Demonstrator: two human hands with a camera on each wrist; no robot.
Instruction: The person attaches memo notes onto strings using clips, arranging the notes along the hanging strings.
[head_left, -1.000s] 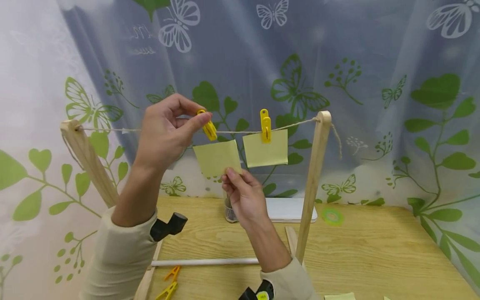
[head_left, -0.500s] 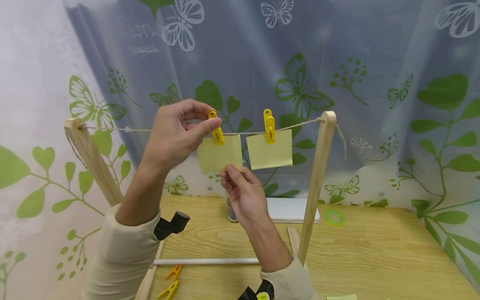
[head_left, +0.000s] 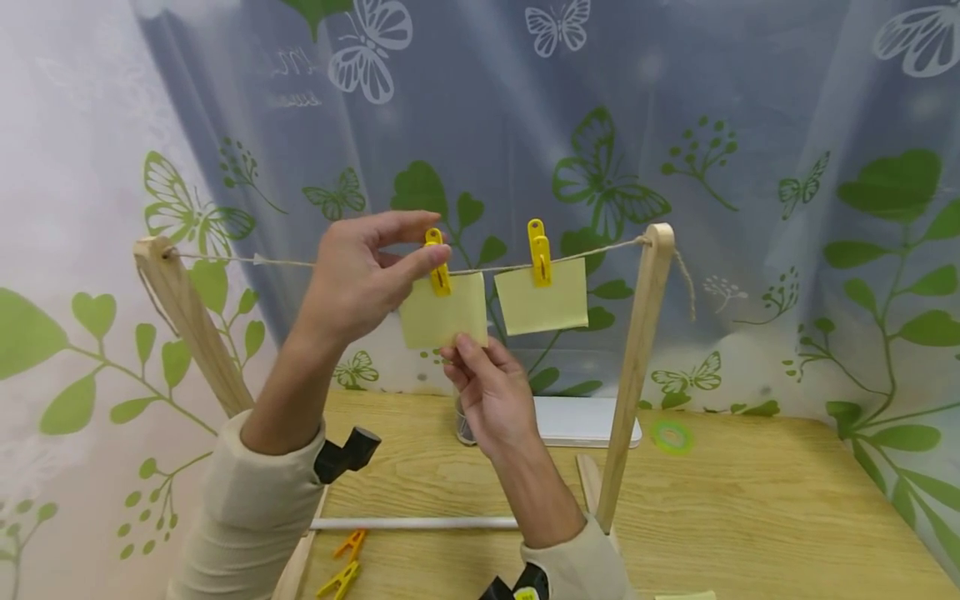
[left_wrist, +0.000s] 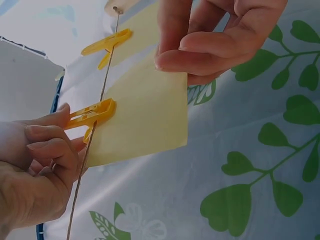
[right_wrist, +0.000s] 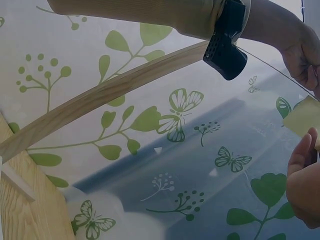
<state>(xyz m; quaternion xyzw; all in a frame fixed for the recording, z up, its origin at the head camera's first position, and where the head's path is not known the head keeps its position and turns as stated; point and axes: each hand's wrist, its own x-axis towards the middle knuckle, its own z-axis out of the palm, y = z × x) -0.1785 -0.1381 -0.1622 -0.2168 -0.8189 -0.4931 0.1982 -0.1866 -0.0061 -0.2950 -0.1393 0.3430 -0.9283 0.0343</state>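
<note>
A yellow clothespin [head_left: 440, 265] sits on the twine [head_left: 480, 270] and bites the top edge of a pale yellow sticky note [head_left: 444, 315]. My left hand [head_left: 360, 267] is at this clothespin, thumb overlapping its handle and index finger raised above its top. In the left wrist view the left fingertips lie right at the handle end. My right hand [head_left: 495, 392] pinches the note's lower right corner between thumb and fingers. To the right, a second yellow clothespin [head_left: 539, 250] holds another sticky note [head_left: 543, 300] on the twine.
Wooden posts [head_left: 633, 367] carry the twine, with a white rod [head_left: 412, 523] low between them. An orange clothespin [head_left: 349, 543] and a yellow one [head_left: 341, 579] lie on the table [head_left: 720, 500]. Behind are a white flat box [head_left: 581, 421] and a green tape roll [head_left: 672, 437].
The left hand brought the clothespin right and down onto the note's top edge at the twine. Its index finger has since lifted off the handle. The right hand keeps pinching the note.
</note>
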